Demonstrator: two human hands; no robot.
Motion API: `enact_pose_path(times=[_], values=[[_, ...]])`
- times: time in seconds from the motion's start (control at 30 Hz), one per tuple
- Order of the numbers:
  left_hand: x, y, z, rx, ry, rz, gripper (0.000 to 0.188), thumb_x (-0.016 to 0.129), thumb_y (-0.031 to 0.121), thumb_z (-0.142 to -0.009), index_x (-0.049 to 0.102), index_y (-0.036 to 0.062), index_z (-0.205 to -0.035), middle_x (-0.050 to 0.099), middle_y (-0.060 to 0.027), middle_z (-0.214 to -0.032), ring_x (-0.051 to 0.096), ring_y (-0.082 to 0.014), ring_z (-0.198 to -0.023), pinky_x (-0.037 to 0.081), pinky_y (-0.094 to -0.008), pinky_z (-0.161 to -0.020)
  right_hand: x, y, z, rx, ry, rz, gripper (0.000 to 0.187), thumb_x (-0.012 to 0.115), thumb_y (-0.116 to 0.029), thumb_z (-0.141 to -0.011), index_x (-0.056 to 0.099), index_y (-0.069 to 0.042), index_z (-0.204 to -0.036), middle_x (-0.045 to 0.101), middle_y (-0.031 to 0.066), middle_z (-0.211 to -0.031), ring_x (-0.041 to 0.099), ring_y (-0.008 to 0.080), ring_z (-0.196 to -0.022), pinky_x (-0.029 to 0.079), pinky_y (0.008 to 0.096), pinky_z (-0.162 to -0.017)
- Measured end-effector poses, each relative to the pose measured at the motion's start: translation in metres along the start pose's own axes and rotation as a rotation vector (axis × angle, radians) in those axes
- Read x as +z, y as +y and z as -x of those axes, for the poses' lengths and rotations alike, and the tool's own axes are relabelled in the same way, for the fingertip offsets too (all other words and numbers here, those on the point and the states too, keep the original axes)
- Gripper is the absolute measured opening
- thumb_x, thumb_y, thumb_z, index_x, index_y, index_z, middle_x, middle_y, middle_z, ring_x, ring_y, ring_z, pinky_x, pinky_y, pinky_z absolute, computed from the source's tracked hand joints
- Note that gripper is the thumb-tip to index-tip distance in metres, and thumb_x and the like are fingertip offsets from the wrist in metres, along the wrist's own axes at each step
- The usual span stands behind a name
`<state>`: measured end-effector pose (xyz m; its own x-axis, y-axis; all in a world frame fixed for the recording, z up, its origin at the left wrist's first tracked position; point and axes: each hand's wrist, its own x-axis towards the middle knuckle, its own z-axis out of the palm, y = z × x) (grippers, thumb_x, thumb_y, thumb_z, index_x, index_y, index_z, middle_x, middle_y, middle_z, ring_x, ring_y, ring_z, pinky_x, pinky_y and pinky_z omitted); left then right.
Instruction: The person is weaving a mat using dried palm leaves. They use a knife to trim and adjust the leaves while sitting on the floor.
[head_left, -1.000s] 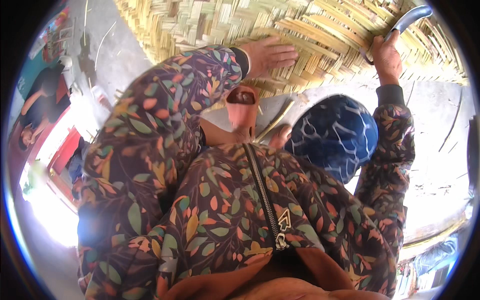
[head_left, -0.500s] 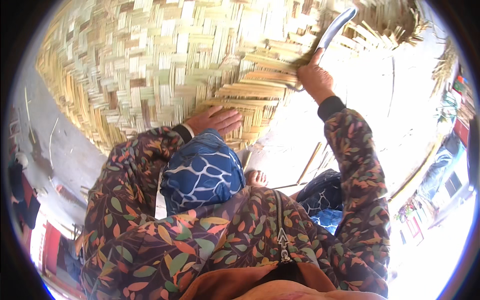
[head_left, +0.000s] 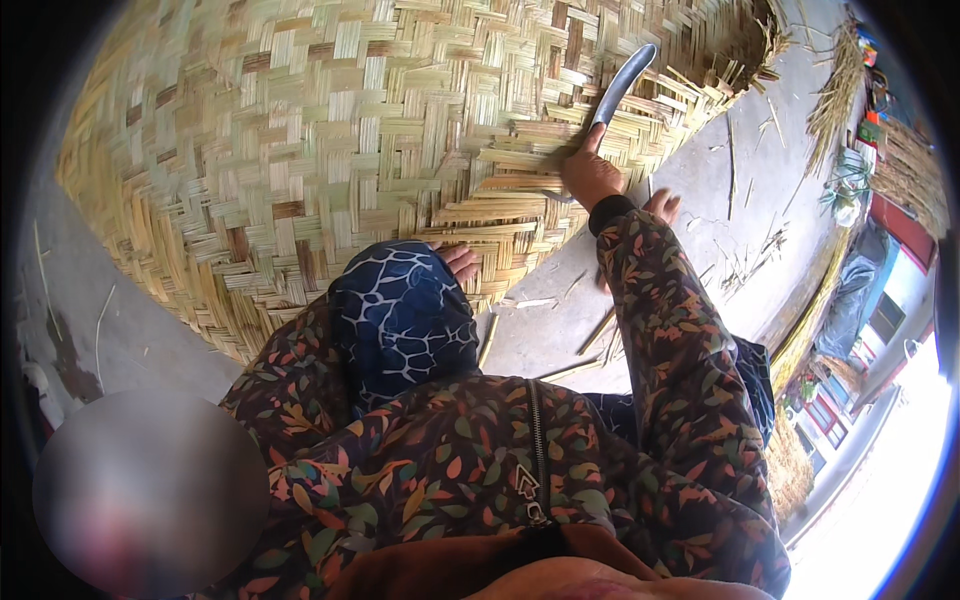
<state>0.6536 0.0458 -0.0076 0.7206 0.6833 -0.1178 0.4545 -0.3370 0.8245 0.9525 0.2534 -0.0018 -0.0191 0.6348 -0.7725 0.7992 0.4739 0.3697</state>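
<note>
A large woven mat (head_left: 340, 110) of pale split strips spreads in front of me, its loose strip ends (head_left: 505, 205) sticking out along the near right edge. My right hand (head_left: 592, 178) is closed around a curved, smooth grey tool (head_left: 622, 88). One end points up and away over the weave; a thin dark hook shows under the hand. I cannot tell its exact kind. My left hand (head_left: 460, 262) lies on the mat with its fingers stretched out, mostly hidden behind my raised knee (head_left: 405, 310) in blue patterned cloth.
Bare toes (head_left: 662, 207) show beyond my right wrist. Cut strips (head_left: 765, 255) litter the grey floor (head_left: 690, 165). Bundled straw (head_left: 835, 95), a blue-grey sheet (head_left: 860, 290) and a building line the right side. A blurred patch covers the lower left.
The view has shifted, so the mat and my right hand with the tool appear farther left. More of my left hand is now behind the knee. Glare on the floor has faded.
</note>
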Motion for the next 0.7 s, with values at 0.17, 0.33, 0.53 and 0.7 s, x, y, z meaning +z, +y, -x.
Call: enact_pose_path(times=[0.17, 0.33, 0.53, 0.7], values=[[-0.030, 0.008, -0.004, 0.324, -0.311, -1.403, 0.054, 0.025, 0.041, -0.097, 0.029, 0.0155, -0.144, 0.028, 0.0015, -0.151, 0.018, -0.0117, -0.141, 0.006, -0.0385, -0.118, -0.025, 0.000, 0.008, -0.383, -0.042, 0.501, 0.039, 0.044, -0.012, -0.088, 0.054, 0.019, -0.110, 0.041, 0.0549, -0.106, 0.067, 0.0355, -0.061, 0.056, 0.0438, -0.051], [0.020, -0.013, 0.013, 0.105, 0.164, -0.228, 0.053, 0.041, 0.031, -0.090, 0.039, 0.0113, -0.140, 0.038, -0.0034, -0.146, 0.031, -0.0190, -0.138, 0.014, -0.0447, -0.116, 0.051, 0.016, -0.037, -0.431, 0.160, 0.306, 0.022, 0.045, -0.008, -0.086, 0.057, 0.009, -0.094, 0.062, 0.0278, -0.078, 0.062, 0.0308, -0.049, 0.051, 0.0426, -0.048], [0.014, -0.011, -0.008, 0.329, 0.380, -0.251, 0.051, 0.042, 0.031, -0.091, 0.041, 0.0090, -0.137, 0.041, -0.0062, -0.143, 0.034, -0.0211, -0.135, 0.021, -0.0451, -0.112, -0.010, 0.024, 0.021, -0.694, 0.253, 0.836, 0.031, 0.056, -0.014, -0.080, 0.065, -0.011, -0.110, 0.060, 0.0100, -0.105, 0.056, 0.0339, -0.105, 0.036, 0.0727, -0.091], [0.013, -0.035, -0.012, 0.444, 0.499, -0.318, 0.050, 0.043, 0.031, -0.092, 0.043, 0.0071, -0.135, 0.043, -0.0086, -0.141, 0.037, -0.0228, -0.133, 0.026, -0.0455, -0.108, -0.020, 0.049, 0.021, -0.651, 0.067, 1.063, 0.034, 0.049, -0.016, -0.085, 0.058, -0.005, -0.116, 0.055, 0.0153, -0.118, 0.053, 0.0374, -0.106, 0.031, 0.0756, -0.092]])
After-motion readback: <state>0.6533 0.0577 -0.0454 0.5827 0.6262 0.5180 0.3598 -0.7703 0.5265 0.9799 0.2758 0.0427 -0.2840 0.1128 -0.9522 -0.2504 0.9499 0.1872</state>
